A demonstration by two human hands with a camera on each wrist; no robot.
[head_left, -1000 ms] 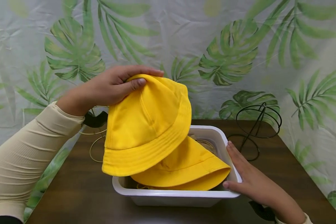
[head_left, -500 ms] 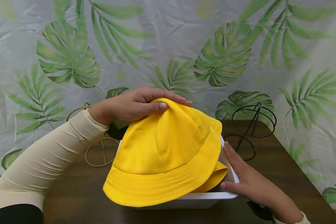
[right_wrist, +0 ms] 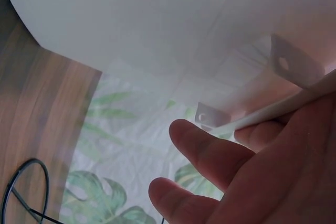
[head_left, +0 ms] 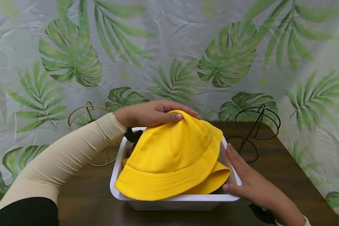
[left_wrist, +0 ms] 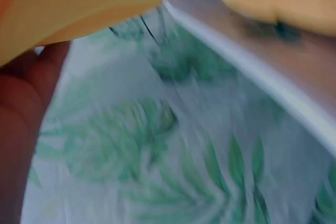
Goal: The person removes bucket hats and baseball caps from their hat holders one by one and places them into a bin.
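Observation:
A yellow bucket hat (head_left: 172, 150) sits over the white plastic bin (head_left: 175, 198), its brim near the front rim. My left hand (head_left: 149, 113) pinches the hat's crown at the top, thumb on the near side and fingers behind. Under it a second yellow hat (head_left: 212, 182) shows at the right inside the bin. My right hand (head_left: 260, 186) rests on the bin's right rim, index finger and thumb spread along it. In the right wrist view two fingers (right_wrist: 210, 150) extend loosely outside the bin wall. The left wrist view is blurred, with yellow cloth (left_wrist: 94, 3) across the top.
A black wire stand (head_left: 258, 138) stands at the back right of the dark wooden table (head_left: 87, 194). A gold wire stand (head_left: 86, 108) is partly hidden behind my left arm. A leaf-patterned cloth (head_left: 169, 37) hangs behind.
My left hand has carried the upper hat right and down, from above the bin's left side onto the lower hat. The right hand stays at the rim.

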